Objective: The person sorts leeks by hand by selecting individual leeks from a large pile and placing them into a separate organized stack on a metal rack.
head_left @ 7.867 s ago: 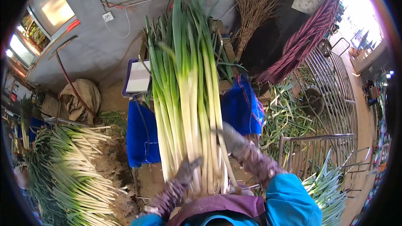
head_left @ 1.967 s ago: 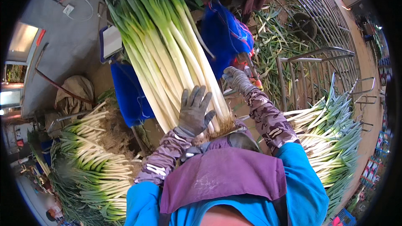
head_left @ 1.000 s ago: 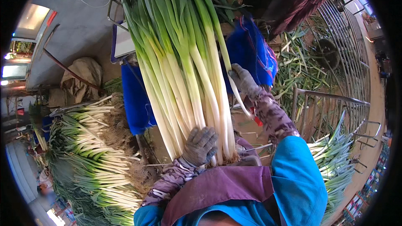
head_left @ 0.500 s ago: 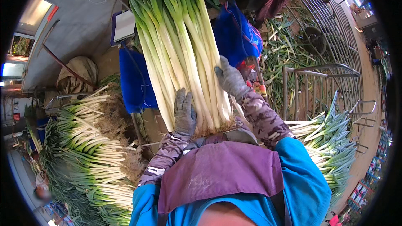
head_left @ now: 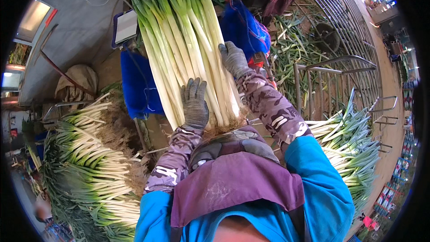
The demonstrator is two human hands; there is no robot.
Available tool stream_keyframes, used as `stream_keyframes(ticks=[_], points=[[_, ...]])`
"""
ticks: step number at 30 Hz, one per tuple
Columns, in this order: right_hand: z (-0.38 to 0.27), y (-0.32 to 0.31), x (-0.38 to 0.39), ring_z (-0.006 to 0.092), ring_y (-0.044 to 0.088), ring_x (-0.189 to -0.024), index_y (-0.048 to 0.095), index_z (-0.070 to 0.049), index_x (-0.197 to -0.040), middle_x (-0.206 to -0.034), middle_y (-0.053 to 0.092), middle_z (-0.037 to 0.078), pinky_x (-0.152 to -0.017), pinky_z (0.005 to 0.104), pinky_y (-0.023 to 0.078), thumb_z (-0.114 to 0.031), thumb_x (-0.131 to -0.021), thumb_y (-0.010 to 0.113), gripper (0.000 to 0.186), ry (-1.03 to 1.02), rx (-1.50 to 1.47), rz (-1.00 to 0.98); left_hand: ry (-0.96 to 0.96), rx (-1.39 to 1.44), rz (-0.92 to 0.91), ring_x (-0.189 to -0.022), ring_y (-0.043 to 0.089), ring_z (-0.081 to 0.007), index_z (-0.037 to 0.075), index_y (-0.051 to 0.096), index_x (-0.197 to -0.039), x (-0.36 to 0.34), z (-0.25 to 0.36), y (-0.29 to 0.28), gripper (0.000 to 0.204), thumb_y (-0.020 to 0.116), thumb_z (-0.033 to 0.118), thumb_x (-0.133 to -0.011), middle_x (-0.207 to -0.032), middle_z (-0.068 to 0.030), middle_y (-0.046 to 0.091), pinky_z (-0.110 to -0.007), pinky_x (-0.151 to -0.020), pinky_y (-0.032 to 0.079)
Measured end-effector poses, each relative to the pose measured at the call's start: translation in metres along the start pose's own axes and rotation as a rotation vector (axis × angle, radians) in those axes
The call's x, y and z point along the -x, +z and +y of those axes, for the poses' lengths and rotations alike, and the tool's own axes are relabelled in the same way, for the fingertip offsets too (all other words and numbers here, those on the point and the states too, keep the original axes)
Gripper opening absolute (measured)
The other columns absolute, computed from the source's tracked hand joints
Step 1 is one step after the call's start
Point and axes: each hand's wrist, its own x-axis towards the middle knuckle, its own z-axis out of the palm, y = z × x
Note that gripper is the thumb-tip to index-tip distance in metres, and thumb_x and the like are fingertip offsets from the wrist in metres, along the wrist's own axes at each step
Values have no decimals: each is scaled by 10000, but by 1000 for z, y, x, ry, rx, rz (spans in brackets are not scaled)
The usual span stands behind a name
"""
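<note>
On the blue cloth (head_left: 136, 85) ahead of the person lies a large bundle of leeks (head_left: 188, 49), white shafts and root ends toward the body, green tops pointing away. Left hand (head_left: 195, 103), grey-gloved, rests flat with fingers spread on the shafts near the roots. Right hand (head_left: 234, 58), also gloved, lies open-palmed against the bundle's right flank, further up. More leeks are piled at left (head_left: 94, 152) and right (head_left: 354, 143). A metal railing (head_left: 331, 76) stands to the right.

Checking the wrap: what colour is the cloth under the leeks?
Blue cloth, clearest in the head view.
</note>
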Motion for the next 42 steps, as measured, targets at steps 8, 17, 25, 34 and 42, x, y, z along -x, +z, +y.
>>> stream_keyframes(ticks=[8,17,25,34,42], points=[[15,6,74,437,674,-719,497,-65,-1053,-743,673,235,-657,570,514,-395,-1018,422,340,-89,315,-30,-128,169,152,-1362,388,-418,-9,469,-1376,9,11,6,480,546,56,-907,-1440,-232,436,-465,-1149,332],[42,-9,115,407,649,-593,471,-63,-1173,-656,651,195,-541,537,492,-423,-1002,467,398,-186,387,-104,-141,112,120,-1236,469,-350,43,508,-1350,-18,61,19,502,583,80,-855,-1400,-201,463,-473,-1086,361],[58,0,127,365,640,-554,314,7,-1457,-640,660,157,-540,511,472,-421,-1011,451,634,-244,363,-162,-34,-249,25,-1298,431,-342,60,612,-1237,16,0,-4,446,618,17,-793,-1338,-111,523,-486,-1141,322],[55,-5,125,366,643,-558,329,17,-1427,-635,655,164,-542,521,471,-367,-1003,486,593,-265,355,-167,-78,8,56,-1317,421,-387,6,481,-1389,-1,27,10,617,594,-4,-782,-1434,-206,437,-469,-1130,359],[55,-4,134,373,642,-576,309,52,-1442,-690,674,168,-736,568,477,-361,-999,490,632,-269,372,-213,-22,-141,-172,-1320,462,-372,19,407,-1438,3,17,-8,594,546,180,-883,-1489,-201,423,-505,-1180,266]])
